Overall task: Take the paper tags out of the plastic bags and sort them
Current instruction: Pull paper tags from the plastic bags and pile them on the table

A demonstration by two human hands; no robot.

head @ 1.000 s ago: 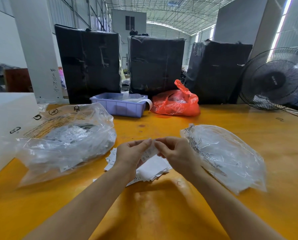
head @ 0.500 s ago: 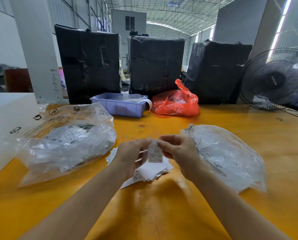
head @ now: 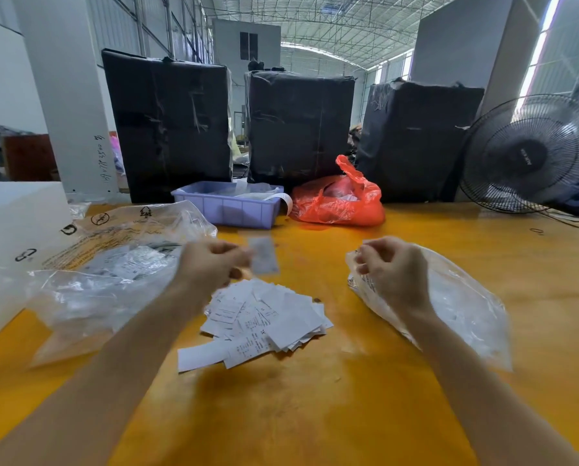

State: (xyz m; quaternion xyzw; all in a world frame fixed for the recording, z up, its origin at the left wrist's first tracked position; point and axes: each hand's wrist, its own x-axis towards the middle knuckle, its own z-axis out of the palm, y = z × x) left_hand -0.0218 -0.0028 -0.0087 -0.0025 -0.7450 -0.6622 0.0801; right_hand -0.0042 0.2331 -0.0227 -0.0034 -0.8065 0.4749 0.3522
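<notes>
Left hand [head: 211, 264] pinches one small paper tag [head: 263, 254] at its fingertips; the tag is pale, rectangular, upright and motion-blurred, print not readable. It is held above the orange table [head: 315, 415], just beyond the loose pile of tags [head: 264, 317] lying below and between the two hands. The pile is white slips with dark print, overlapping and fanned at odd angles.

Right hand [head: 394, 272] has its fingers curled; whether anything sits between them cannot be told. It is over the near end of a clear plastic bag [head: 459, 304] that lies flat under the wrist.

Outside the left hand, a bigger crumpled clear bag [head: 106, 274] holds more tags. Beyond both hands: lilac tray [head: 229, 208], red bag [head: 340, 200], three black-wrapped bales [head: 170, 122], a fan [head: 530, 156] far right.
</notes>
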